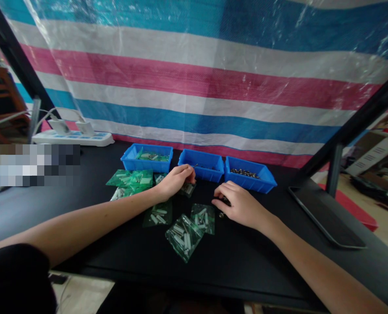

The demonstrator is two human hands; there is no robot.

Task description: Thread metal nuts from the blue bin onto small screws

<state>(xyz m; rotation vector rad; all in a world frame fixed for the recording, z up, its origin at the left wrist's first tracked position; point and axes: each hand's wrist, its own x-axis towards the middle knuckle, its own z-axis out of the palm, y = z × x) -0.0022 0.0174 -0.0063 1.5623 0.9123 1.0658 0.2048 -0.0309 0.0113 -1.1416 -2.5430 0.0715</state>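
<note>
My left hand (177,179) is closed in a pinch at the front of the middle blue bin (210,175). A thin dark piece seems to stick out by its fingertips, too small to name. Under that hand lies a small clear bag (188,188) with metal parts. My right hand (232,199) curls down onto the table in front of the right blue bin (262,185), its fingers closed around small dark metal pieces, mostly hidden. One small round metal piece (222,215) lies just below its thumb. Green-tinted bags (185,237) holding white and metal parts lie between my arms.
The left blue bin (146,165) holds green bags; small metal pieces (244,173) fill part of the right one. More green bags (130,179) lie piled at left. A power strip (73,138) stands back left, a phone-like dark slab (325,218) at right. Striped sheeting (194,78) hangs behind.
</note>
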